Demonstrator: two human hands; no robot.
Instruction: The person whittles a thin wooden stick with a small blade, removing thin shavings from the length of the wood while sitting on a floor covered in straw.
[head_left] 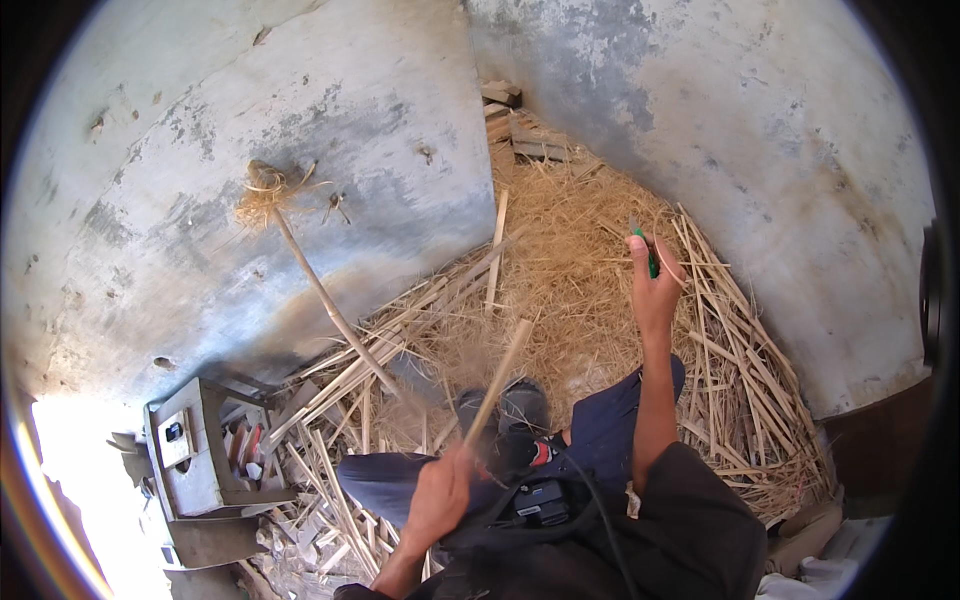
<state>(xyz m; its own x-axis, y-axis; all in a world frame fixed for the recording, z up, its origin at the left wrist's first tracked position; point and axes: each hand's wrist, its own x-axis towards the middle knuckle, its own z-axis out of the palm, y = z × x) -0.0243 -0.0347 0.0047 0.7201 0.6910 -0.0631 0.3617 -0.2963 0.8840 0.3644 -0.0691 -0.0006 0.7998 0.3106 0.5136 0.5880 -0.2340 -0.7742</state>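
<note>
My left hand [440, 497] is closed round the lower end of a pale, flat wooden strip [503, 372], which slants up and away over my dark shoes [522, 405]. Raised at the right, my right hand [657, 288] grips a green-handled knife [652, 262]. Its short greyish tip points up and away, too small to make out well. A thin pale curl, apparently a shaving, bends round beside the fingers of that hand. The strip and the knife are well apart. Between my hands spreads a heap of fine, straw-coloured shavings [570, 250].
Many cut strips [735, 375] lie in a pile at the right, with others [340, 395] at the left. A long stick [325, 295] topped with fibres leans at the left wall. A worn wooden stool [205, 455] stands near left. Stained walls [750, 150] meet at the far corner.
</note>
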